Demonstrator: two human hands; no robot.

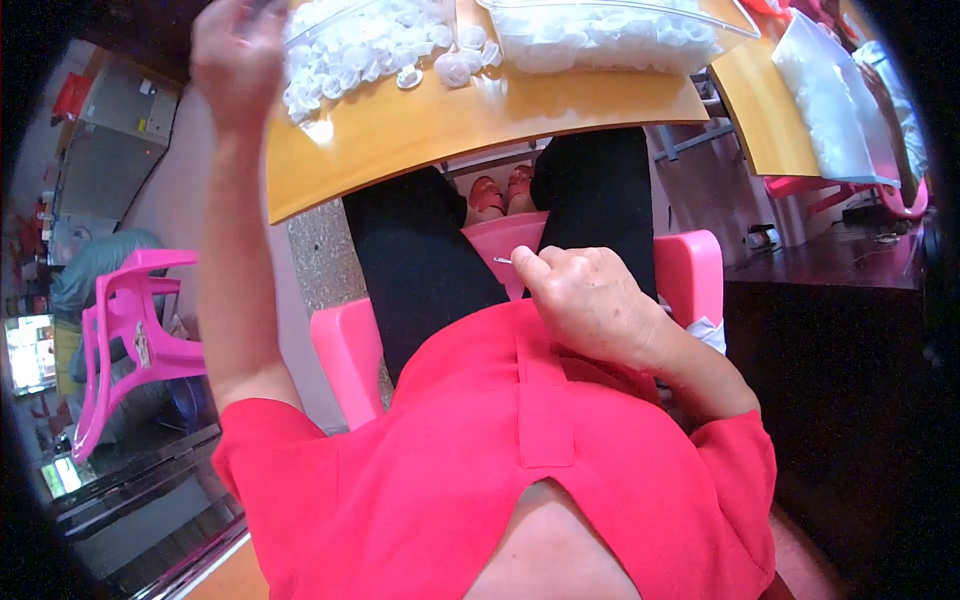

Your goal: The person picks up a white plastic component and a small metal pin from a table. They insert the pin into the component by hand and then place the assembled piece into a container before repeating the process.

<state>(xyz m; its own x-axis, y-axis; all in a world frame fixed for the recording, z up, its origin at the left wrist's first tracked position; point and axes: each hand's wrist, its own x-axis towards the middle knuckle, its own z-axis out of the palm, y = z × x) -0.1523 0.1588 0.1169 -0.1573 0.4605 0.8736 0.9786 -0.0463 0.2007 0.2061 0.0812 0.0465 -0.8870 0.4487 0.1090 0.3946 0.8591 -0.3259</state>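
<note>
Right hand first, since in the head view (the only one) it's the easier one to read: it's curled up over the lap, back of the hand facing up, thumb and fingers closed around a thin silvery tool, and just a short bit of it pokes out to the left past the thumb. Left hand is stretched way out to the far left, beside the left end of the pile, and it's pretty blurred with the fingertips running off the edge, so I can't tell whether it's gripping anything. Small translucent white pieces are heaped on the far left part of the yellowish wooden tabletop, with a few loose ones straggling out to the right. Right of those sits a clear plastic bin loaded with more of the same sort of stuff. Farther right there's a second wooden table carrying a whitish translucent bin, with another person's arm just beyond it. Nearer in, you've got a red top and black trousers, a pink plastic chair with armrests either side, and red shoes down under the tabletop. Another pink chair stands off to the left.
</note>
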